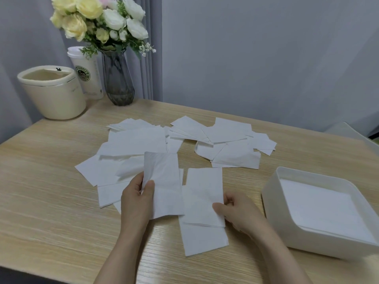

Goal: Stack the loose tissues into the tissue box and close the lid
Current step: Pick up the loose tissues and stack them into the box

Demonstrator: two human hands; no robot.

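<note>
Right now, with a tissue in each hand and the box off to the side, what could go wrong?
The left hand pinches only a limp tissue by its edge, so it may fold. The right hand grips a small stack that could fan apart. The tissue box sits near the table's right edge; a nudge might shift it.

Loose tissues (184, 140) spread across middle of worktop (51, 171). Tissue box (272, 193) at right edge, tissues stacked in it. Back left corner: bin (53, 93), cup (88, 74) behind it, vase (118, 78) just right of cup.
</note>
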